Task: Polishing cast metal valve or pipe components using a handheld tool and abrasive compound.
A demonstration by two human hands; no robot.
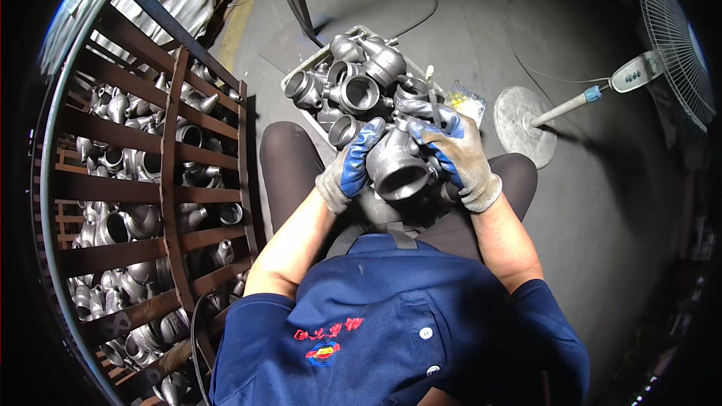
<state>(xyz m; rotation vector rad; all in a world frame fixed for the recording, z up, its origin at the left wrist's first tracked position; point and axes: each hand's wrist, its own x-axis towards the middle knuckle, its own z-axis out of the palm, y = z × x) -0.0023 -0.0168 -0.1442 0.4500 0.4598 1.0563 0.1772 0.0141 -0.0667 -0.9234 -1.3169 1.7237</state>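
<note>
A grey cast-metal pipe fitting [395, 162] is held above my lap, its wide round opening facing me. My left hand [352, 163], in a white and blue work glove, grips the fitting's left side. My right hand [457, 152], in a matching, dirtier glove, closes round its upper right side. Dark shapes by the right fingertips blend with the metal, so I cannot make out whether a small tool is there too. Just beyond my hands, a pale crate [320, 129] holds a heap of similar fittings [355, 93].
On my left stands a rusty slatted metal cage [171, 180] full of castings [120, 222]. A white fan [671, 45] on a round base [519, 124] stands to the right. A clear plastic bag [466, 101] with yellow bits lies beside the crate. A cable [432, 4] runs across the floor.
</note>
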